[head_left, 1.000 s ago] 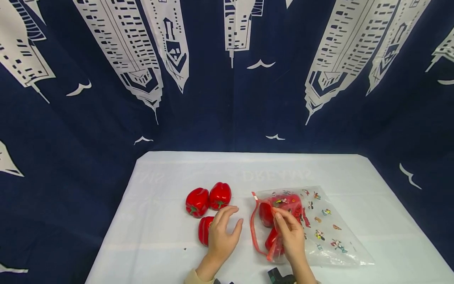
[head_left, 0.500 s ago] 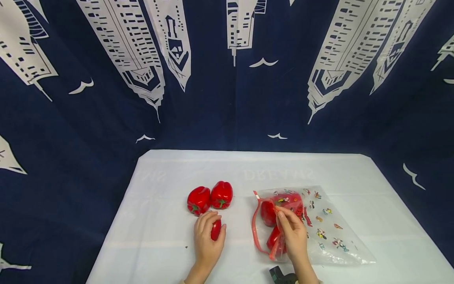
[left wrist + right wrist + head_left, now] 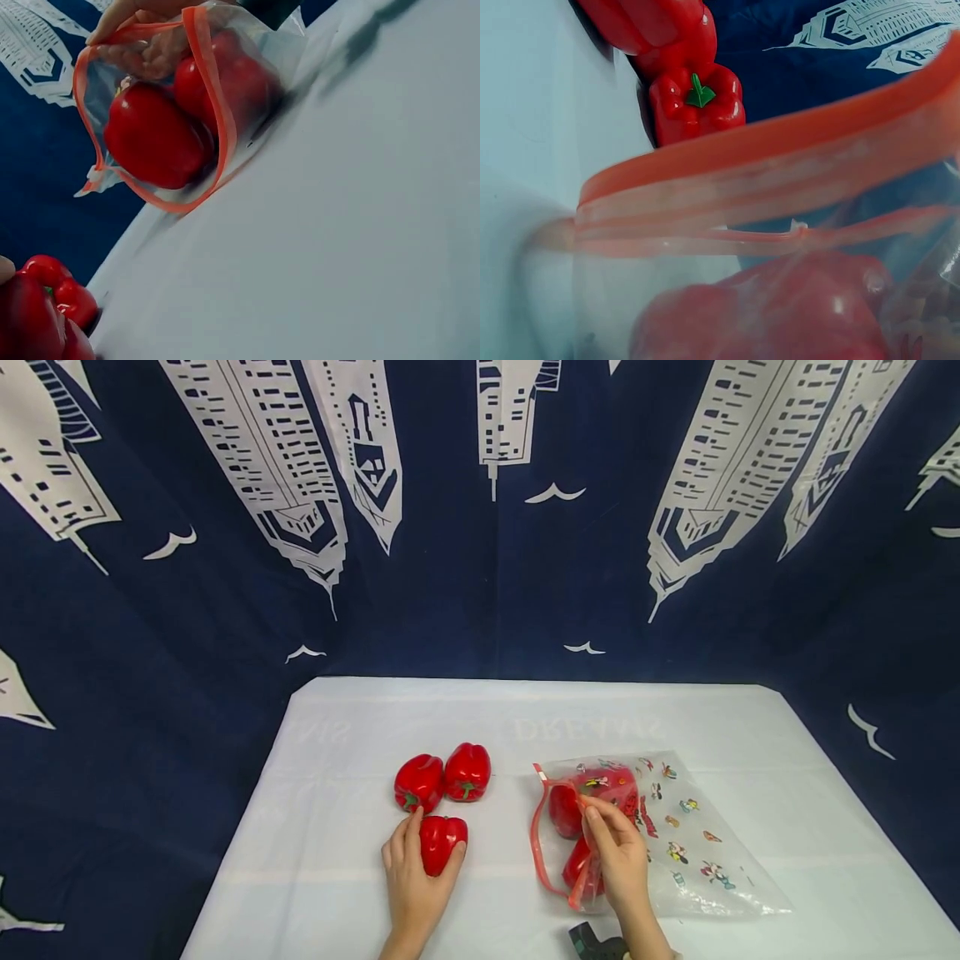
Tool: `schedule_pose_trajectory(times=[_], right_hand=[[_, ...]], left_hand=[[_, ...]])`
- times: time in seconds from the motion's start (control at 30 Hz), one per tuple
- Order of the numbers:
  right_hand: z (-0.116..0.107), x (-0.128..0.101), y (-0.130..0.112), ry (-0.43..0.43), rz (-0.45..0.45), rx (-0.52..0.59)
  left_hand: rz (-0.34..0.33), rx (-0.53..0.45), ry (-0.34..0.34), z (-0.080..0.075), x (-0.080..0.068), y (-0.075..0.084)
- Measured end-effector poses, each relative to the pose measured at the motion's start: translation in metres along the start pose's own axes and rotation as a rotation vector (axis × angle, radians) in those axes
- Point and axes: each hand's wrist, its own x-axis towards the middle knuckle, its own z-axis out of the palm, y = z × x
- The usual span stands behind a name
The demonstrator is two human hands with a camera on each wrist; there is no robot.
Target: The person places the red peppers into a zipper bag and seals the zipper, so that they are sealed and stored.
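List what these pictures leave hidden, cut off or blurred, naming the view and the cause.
- Head view: the right hand covers part of the peppers in the bag.
- Left wrist view: the held pepper is cut off by the frame corner.
- Right wrist view: the pepper behind the bag's red strip is blurred by closeness.

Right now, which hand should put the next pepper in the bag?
Probably the left hand: it already grips a red pepper beside the bag. The right hand is busy pinching the bag's red rim, holding it open.
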Motion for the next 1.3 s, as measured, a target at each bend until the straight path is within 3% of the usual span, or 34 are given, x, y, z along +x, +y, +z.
schedule_pose_trajectory(times=[0.3, 0.6, 1.0, 1.3], right_hand=[[0.001, 0.001, -0.001, 0.002, 0.013, -0.015], [0.002, 0.002, -0.004, 0.002, 0.054, -0.067], [0.004, 0.002, -0.008, -0.015, 0.075, -0.027], [0.007, 0.0, -0.011, -0.029, 0.097, -0.091]], left_hand=[[-0.097, -0.056, -0.051, -0.004, 0.001, 0.002], [0.005, -0.283, -0.067, 0.002, 0.001, 0.006], [-0.064, -0.526, -0.309, 0.017, 0.004, 0.032], [0.025, -0.53, -0.43, 0.027, 0.003, 0.049]])
